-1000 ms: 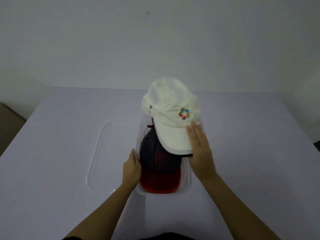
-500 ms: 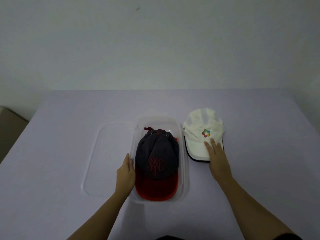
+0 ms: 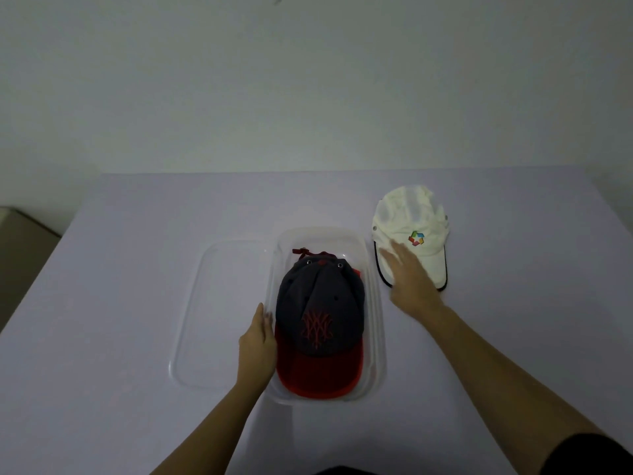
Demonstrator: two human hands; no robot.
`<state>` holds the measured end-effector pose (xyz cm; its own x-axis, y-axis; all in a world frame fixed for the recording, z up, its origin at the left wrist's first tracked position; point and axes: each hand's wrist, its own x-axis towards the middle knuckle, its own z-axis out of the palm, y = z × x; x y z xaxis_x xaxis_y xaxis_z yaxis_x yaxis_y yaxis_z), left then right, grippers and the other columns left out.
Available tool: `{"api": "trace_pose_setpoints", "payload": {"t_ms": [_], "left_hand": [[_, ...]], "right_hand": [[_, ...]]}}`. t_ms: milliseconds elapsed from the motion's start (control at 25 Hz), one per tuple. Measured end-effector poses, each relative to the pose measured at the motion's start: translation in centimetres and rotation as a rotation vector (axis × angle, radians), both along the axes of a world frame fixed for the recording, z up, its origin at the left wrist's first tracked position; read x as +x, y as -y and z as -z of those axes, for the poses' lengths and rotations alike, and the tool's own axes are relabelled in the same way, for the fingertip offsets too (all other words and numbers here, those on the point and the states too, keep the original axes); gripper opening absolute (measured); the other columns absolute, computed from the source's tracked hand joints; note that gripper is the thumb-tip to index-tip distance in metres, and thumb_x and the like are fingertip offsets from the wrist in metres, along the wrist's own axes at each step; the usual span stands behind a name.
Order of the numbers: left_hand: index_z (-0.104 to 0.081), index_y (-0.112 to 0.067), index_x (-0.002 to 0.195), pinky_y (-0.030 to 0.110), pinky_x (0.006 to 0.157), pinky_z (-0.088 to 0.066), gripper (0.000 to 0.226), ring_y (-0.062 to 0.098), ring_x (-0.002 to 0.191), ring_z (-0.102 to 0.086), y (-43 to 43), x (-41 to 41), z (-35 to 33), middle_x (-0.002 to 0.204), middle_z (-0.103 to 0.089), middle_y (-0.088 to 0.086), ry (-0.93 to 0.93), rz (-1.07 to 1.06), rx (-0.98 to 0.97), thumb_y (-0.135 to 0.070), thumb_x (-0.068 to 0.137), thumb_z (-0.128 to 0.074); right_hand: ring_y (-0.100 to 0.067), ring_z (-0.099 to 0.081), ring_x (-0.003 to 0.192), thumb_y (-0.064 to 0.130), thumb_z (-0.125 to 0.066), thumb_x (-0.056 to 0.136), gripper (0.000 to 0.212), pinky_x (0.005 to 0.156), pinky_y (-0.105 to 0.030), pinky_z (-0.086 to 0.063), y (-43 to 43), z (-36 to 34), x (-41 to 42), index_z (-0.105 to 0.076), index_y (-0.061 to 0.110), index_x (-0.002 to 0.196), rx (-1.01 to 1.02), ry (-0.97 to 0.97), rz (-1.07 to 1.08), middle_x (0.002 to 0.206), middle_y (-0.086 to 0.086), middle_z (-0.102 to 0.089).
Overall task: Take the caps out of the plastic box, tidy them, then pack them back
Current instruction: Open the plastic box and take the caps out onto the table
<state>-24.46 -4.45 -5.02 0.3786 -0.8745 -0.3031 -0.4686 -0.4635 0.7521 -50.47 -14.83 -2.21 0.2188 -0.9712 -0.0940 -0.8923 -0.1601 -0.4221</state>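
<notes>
Since a second ago we have carried the white cap (image 3: 411,234) out of the plastic box (image 3: 376,303) and set it on the tabletop (image 3: 120,303) just beside the box's right wall; our right hand (image 3: 409,279) now lies flat and open over its brim, fingers spread, gripping nothing. Our left hand (image 3: 257,344) stays where it was, open and pressed against the box's left wall, steadying it rather than clasping it.

The dark cap (image 3: 320,310) with its red brim remains inside the box, with something red tucked beneath it, perhaps another cap; we cannot tell. The clear lid (image 3: 219,313) lies flat on the tabletop to the left, touching the box.

We judge the caps light and soft: the crowns are limp fabric that crumples, the white one thin and wrinkled, the dark one thicker with stitched lettering. The brims are the stiff, curved parts, so we would take hold there. The box is smooth, rigid, transparent plastic with rounded corners, probably light enough to slide if not held.
</notes>
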Motion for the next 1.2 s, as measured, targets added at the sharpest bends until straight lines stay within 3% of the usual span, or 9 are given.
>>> {"api": "trace_pose_setpoints", "payload": {"t_ms": [120,240,360,480,600,720,880,1080,1200], "left_hand": [[-0.028,-0.008,0.145,0.037,0.104,-0.038,0.048,0.033,0.122,-0.054,0.0,0.0,0.0,0.135,-0.054,0.018,-0.006,0.0,0.0,-0.027,0.102,-0.029],[-0.028,-0.008,0.145,0.029,0.096,-0.041,0.047,0.031,0.117,-0.057,0.0,0.1,-0.1,0.13,-0.058,0.018,-0.008,-0.004,-0.008,-0.025,0.102,-0.029],[-0.027,-0.006,0.145,0.021,0.085,-0.036,0.046,0.031,0.113,-0.059,-0.1,0.0,-0.4,0.126,-0.06,0.019,-0.021,-0.006,-0.017,-0.023,0.102,-0.029],[-0.027,-0.005,0.146,0.025,0.089,-0.039,0.046,0.032,0.113,-0.058,-0.3,-0.1,-0.8,0.127,-0.059,0.02,-0.018,-0.001,-0.022,-0.021,0.102,-0.028],[-0.026,-0.005,0.146,0.033,0.096,-0.042,0.046,0.033,0.114,-0.057,-0.5,-0.2,-1.2,0.131,-0.056,0.021,-0.015,0.016,-0.032,-0.021,0.102,-0.028],[-0.026,-0.005,0.146,0.036,0.104,-0.037,0.047,0.034,0.125,-0.049,-0.5,-0.1,-1.4,0.14,-0.048,0.019,-0.041,0.034,-0.026,-0.024,0.103,-0.027],[-0.028,-0.006,0.145,0.039,0.111,-0.031,0.048,0.033,0.134,-0.04,-0.5,0.4,-0.9,0.147,-0.04,0.017,-0.056,0.023,-0.016,-0.027,0.102,-0.027],[-0.028,-0.007,0.146,0.042,0.112,-0.029,0.049,0.034,0.135,-0.039,-0.4,0.2,-0.8,0.148,-0.039,0.016,-0.052,0.011,-0.003,-0.029,0.102,-0.027],[-0.029,-0.007,0.145,0.042,0.112,-0.028,0.048,0.035,0.134,-0.039,-0.4,0.1,-0.7,0.147,-0.04,0.017,-0.036,0.011,-0.009,-0.029,0.102,-0.027]], "right_hand": [[-0.028,-0.04,0.126,0.011,-0.054,0.081,0.053,0.104,-0.047,-0.039,-6.4,-1.2,6.4,-0.046,0.015,0.133,-0.044,0.129,-0.332,0.14,-0.011,-0.043],[-0.026,0.007,0.145,0.035,-0.07,0.074,0.089,0.115,-0.056,-0.015,-10.0,0.9,8.6,-0.018,0.028,0.145,0.26,-0.073,-0.452,0.157,-0.005,0.01],[-0.026,0.02,0.143,0.031,-0.079,0.069,0.106,0.115,-0.057,-0.014,-9.6,1.2,9.0,-0.007,0.03,0.147,0.337,-0.135,-0.442,0.154,-0.004,0.028],[-0.034,0.019,0.142,0.017,-0.077,0.072,0.108,0.114,-0.053,-0.023,-9.4,0.1,10.0,-0.001,0.024,0.148,0.393,-0.236,-0.465,0.152,-0.011,0.031],[-0.041,0.015,0.141,0.007,-0.07,0.076,0.104,0.113,-0.058,-0.017,-9.9,-1.0,11.1,0.003,0.018,0.148,0.376,-0.241,-0.382,0.153,-0.015,0.027],[-0.041,0.002,0.143,-0.004,-0.054,0.082,0.084,0.112,-0.062,-0.018,-10.9,-1.5,11.6,-0.005,0.014,0.149,0.186,-0.129,-0.223,0.157,-0.016,0.005],[-0.044,-0.041,0.128,-0.012,-0.038,0.067,0.072,0.091,-0.062,-0.045,-11.5,-1.4,9.4,-0.04,0.007,0.137,-0.255,-0.04,-0.2,0.141,-0.022,-0.044],[-0.034,-0.025,0.138,-0.013,-0.027,0.073,0.075,0.113,-0.045,-0.023,-13.0,-3.9,4.1,-0.03,0.018,0.142,-0.615,0.096,-0.055,0.148,-0.013,-0.033],[-0.032,-0.021,0.141,-0.014,-0.029,0.078,0.08,0.116,-0.04,-0.024,-16.0,-3.3,-0.3,-0.021,0.028,0.146,-0.684,0.146,0.01,0.157,0.001,-0.013]]}}
